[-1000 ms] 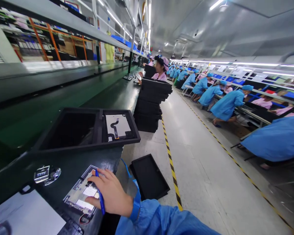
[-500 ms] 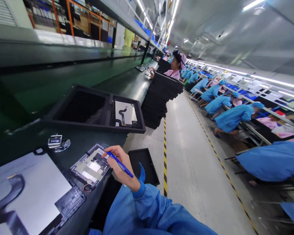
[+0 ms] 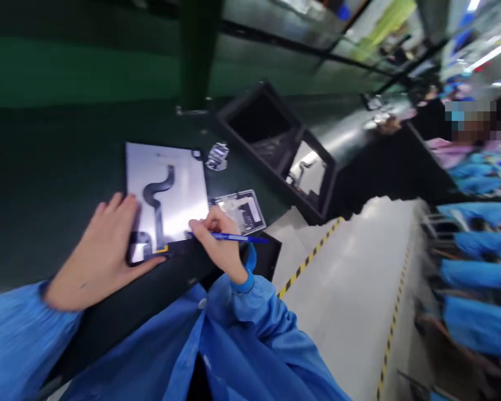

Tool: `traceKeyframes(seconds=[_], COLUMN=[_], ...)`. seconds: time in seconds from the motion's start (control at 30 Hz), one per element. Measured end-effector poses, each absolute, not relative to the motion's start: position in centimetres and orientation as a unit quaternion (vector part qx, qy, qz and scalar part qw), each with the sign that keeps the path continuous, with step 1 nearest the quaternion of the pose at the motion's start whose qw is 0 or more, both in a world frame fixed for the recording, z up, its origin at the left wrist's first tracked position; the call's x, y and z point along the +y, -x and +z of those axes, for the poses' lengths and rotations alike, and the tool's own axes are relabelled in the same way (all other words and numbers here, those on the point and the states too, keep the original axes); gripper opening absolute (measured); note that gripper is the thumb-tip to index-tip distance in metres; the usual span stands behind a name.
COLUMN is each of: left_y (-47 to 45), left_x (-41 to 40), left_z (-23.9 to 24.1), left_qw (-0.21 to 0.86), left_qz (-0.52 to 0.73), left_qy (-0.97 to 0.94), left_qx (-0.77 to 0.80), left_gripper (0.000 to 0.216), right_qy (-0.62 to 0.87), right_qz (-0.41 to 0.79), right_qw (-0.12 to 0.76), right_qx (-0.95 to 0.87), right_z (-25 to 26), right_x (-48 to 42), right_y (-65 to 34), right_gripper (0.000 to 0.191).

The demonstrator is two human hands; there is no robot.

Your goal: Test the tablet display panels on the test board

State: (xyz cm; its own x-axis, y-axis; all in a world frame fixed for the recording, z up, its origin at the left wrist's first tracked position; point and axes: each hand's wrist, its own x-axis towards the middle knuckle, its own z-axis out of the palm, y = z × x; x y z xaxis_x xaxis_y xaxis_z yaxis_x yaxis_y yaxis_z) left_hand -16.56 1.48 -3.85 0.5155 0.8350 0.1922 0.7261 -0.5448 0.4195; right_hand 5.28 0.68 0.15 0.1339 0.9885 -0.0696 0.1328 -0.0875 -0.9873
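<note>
A silver flat panel point(image 3: 183, 195), perhaps a tablet display, lies on the dark bench with a black S-shaped flex cable point(image 3: 152, 192) on it. My left hand point(image 3: 102, 245) rests at its left side, fingers spread along that edge and the thumb stretched along the lower edge. At the panel's lower right corner, my right hand point(image 3: 221, 242) is closed around a blue pen point(image 3: 244, 238). Its tip end points left, towards the panel. Just beyond that hand lies a circuit board assembly point(image 3: 250, 211), partly hidden by the fingers.
A black two-compartment tray point(image 3: 281, 172) stands to the right, with another silver panel point(image 3: 307, 167) in one compartment. Small shiny metal parts point(image 3: 217, 156) sit behind the panel. Yellow-black tape point(image 3: 311, 256) marks the floor. A co-worker point(image 3: 451, 147) sits farther along the bench.
The view has swung left and down. My left hand is now plainly seen at the panel. My right hand, still with the pen, has moved from the circuit board to the panel's corner.
</note>
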Motion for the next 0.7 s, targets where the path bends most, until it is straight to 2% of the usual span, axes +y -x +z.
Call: traceKeyframes(seconds=[0.3,0.7], left_y=[16.4,16.5], left_x=[1.8,2.1], left_z=[-2.9,-3.4], left_qw=[0.16,0.187], left_qz=[0.218,0.217], left_qy=[-0.856,-0.841], left_qx=[0.441,0.46], left_gripper=[0.103,0.107], right_qy=[0.599,0.587], right_qz=[0.308,0.258], right_qw=[0.404,0.35], right_qx=[-0.619,-0.683], right_z=[-1.2,-1.7], right_x=[0.9,1.2], right_y=[-3.5,-2.8], right_gripper=[0.039,0.037])
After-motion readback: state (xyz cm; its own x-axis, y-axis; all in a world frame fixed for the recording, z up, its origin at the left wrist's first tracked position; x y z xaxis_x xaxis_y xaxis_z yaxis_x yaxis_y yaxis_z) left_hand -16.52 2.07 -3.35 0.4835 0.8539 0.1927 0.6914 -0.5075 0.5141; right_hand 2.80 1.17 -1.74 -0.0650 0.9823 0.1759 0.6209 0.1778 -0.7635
